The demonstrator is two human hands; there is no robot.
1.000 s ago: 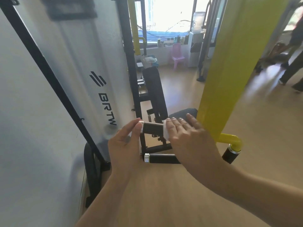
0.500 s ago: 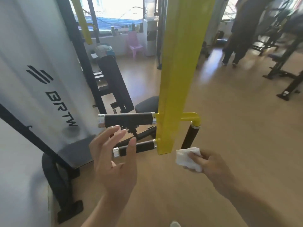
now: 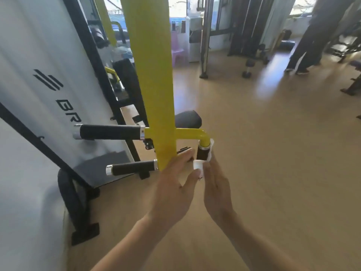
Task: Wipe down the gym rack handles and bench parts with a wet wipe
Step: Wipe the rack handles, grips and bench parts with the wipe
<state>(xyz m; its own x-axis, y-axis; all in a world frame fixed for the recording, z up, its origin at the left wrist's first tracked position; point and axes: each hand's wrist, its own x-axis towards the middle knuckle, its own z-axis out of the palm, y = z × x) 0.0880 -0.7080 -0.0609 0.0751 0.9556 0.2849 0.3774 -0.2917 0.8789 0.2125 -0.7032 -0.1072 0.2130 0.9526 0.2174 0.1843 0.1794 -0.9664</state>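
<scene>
Half a second ago the right hand (image 3: 216,184) hung low and right of the yellow post (image 3: 156,81), pinching the white wet wipe (image 3: 203,163) clear of any handle. Now it has risen to the downward-pointing black handle (image 3: 202,153) under the yellow elbow (image 3: 203,136), just right of the post, and presses the wipe against that grip; the cloth wraps the right side of the handle up to its chrome collar and folds under its lower end. The fingers are closed loosely around wipe and handle together. The left hand (image 3: 173,190) has swung from beside the lower horizontal handle (image 3: 132,168) on the left across to the post's foot. It is spread wide and holds nothing, its fingertips (image 3: 187,155) near the post and the wiped handle; whether they touch either, I cannot tell. The upper horizontal handle (image 3: 109,132) sticks out to the left, bare.

Left of the post stands a tilted white panel (image 3: 48,79) with black lettering, framed in black steel with a black foot (image 3: 78,212) on the floor. The tan floor (image 3: 273,153) is smooth and glossy, catching window light. A black padded seat (image 3: 189,119) shows behind the post. Farther off are a pink plastic chair (image 3: 177,49), dark machine frames, and at far right a person's dark trouser legs (image 3: 304,49). The view is blurred.
</scene>
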